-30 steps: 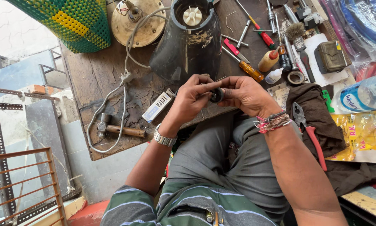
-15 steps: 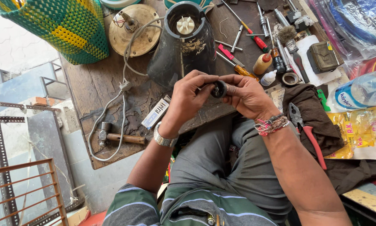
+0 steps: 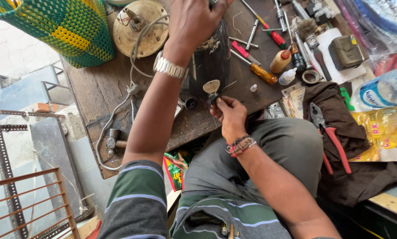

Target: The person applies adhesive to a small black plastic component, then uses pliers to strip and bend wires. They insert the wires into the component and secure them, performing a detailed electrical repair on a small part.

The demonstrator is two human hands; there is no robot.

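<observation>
The left hand (image 3: 196, 20) reaches far up toward twelve o'clock, fingers curled down over the top of a tall dark cylindrical housing (image 3: 211, 62) standing on the worn wooden table (image 3: 96, 88); whether that grip is clamped on the housing or only resting on it cannot be told, since the fingertips run out of view at the upper edge. A silver metal watch (image 3: 168, 67) sits on that wrist. The right hand (image 3: 231, 117) is lower, near the middle of the view, its fingers pinched together on a small dark part (image 3: 214, 98) with a pale rounded cap (image 3: 211, 86) showing just above it, at the foot of the housing. A beaded bracelet (image 3: 240, 145) circles the right wrist. Just to the nine o'clock side of the pinched part lies a small black ring-like piece (image 3: 191, 102) on the table. At eleven o'clock from the housing rests a round tan metal disc with a centre shaft (image 3: 141, 26), and a grey cable (image 3: 127, 97) trails from it down toward a hammer (image 3: 114, 141) at the table's near edge. A green and yellow woven basket (image 3: 61, 26) fills the ten o'clock corner. Toward two o'clock lie screwdrivers, among them an orange-handled screwdriver (image 3: 262, 73), beside a small amber glue bottle (image 3: 281, 61) and a roll of tape (image 3: 313, 76). At three o'clock, red-handled pliers (image 3: 329, 137) rest on a dark brown cloth (image 3: 340, 115).
</observation>
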